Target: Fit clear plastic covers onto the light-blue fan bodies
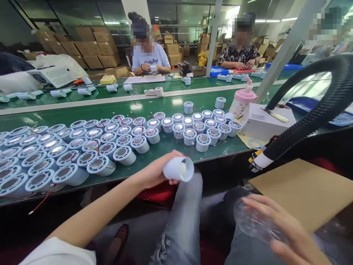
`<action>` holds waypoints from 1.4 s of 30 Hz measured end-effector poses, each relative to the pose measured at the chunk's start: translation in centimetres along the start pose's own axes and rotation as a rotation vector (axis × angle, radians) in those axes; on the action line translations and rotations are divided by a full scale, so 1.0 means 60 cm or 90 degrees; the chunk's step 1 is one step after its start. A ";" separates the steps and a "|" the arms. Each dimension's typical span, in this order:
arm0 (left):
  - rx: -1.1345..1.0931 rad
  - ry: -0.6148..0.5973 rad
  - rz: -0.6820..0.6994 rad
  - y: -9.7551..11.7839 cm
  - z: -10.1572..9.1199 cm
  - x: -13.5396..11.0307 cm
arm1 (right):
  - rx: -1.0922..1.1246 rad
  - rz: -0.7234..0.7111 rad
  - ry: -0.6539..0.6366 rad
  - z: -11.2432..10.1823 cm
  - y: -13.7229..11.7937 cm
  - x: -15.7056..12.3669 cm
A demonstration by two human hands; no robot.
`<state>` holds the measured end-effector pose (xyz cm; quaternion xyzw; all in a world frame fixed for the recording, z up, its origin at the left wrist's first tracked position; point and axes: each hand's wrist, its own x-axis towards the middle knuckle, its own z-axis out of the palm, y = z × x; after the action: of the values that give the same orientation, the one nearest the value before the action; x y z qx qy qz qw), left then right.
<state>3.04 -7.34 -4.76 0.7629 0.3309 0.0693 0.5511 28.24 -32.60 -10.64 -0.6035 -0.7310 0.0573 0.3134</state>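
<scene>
My left hand (162,167) is wrapped round a pale blue plastic cylinder (172,168), held above my knee near the bench edge. Its open end faces right, and a whitish part shows inside. Low on the right, my right hand (278,224) curls round a clear plastic piece (249,221) that looks like a cup or cover; motion blurs its outline. On the green bench, to the left of my left hand, stand many similar pale blue cylinders (100,165) with round metallic tops. Thin red and black wires trail from some.
A black flexible hose (306,117) with a white nozzle arches over the right side, beside a white box (264,119) and a pink-lidded bottle (244,99). A cardboard sheet (300,191) lies at right. Two people (150,59) sit across the bench. Blue parts (85,91) line its far strip.
</scene>
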 end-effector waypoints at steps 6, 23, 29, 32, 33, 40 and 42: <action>-0.273 -0.350 -0.151 -0.026 0.117 0.033 | -0.165 0.014 -0.031 0.052 -0.064 0.093; 0.105 -0.032 0.262 -0.051 0.157 0.017 | 0.362 0.359 -0.044 0.049 -0.050 0.087; 0.049 -0.143 0.312 -0.054 0.154 0.024 | 0.571 0.485 0.061 0.053 -0.037 0.082; -0.064 -0.203 0.240 -0.048 0.155 0.018 | 0.646 0.492 0.077 0.049 -0.034 0.079; -0.112 -0.201 0.201 -0.047 0.156 0.016 | 0.627 0.459 0.059 0.048 -0.034 0.077; -0.288 -0.207 0.073 -0.046 0.151 0.005 | 0.275 0.186 -0.023 0.044 -0.039 0.067; -0.236 -0.191 0.089 -0.042 0.145 0.002 | 0.300 0.208 -0.036 0.045 -0.038 0.066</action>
<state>6.14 -13.76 -10.37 0.6714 0.1734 0.0528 0.7186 24.61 -28.79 -10.20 -0.6218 -0.5991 0.2922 0.4111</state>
